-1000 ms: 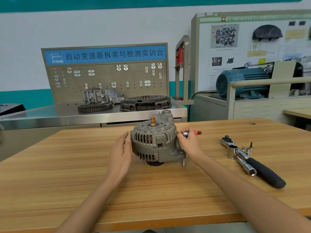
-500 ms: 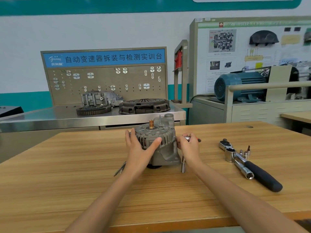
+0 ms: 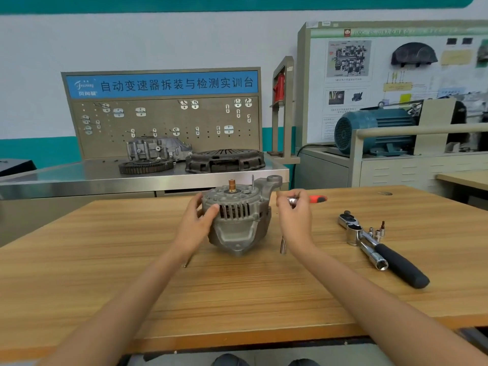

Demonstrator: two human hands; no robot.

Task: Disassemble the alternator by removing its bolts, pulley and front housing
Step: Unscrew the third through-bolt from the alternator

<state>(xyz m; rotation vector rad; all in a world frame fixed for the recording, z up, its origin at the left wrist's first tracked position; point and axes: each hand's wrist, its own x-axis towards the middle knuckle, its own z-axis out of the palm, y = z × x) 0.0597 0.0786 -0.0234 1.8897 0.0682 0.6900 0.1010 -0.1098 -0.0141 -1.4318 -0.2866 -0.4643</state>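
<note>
Sitting near the middle of the wooden tabletop (image 3: pixel 132 273), the alternator (image 3: pixel 237 220) rests with its copper-tipped shaft (image 3: pixel 232 186) pointing up and its mounting ear (image 3: pixel 273 180) toward the far side; the left hand (image 3: pixel 198 223) is curled round the ribbed housing on its left, thumb across the vent slots, so that grip is clamped on the casing; the right hand (image 3: pixel 295 215) is just beside the alternator's right side, fingers pinched on a small silver, red-handled tool (image 3: pixel 306 199); what the tool's tip meets is hidden; a thin bolt (image 3: pixel 253 180) stands proud of the top face, and a short metal piece (image 3: pixel 283 245) stands on the tabletop by the right wrist; to the right, well apart, lie a black-handled ratchet (image 3: pixel 385 252) and a few loose sockets and bits (image 3: pixel 377 232); no tray or box holds any of them; by my judgement the body is cast metal, heavy and rigid, with smooth curved flanks that could slip; the vent ribs and the mounting ear look the surest places to hold, and the shaft end is better left untouched
</note>
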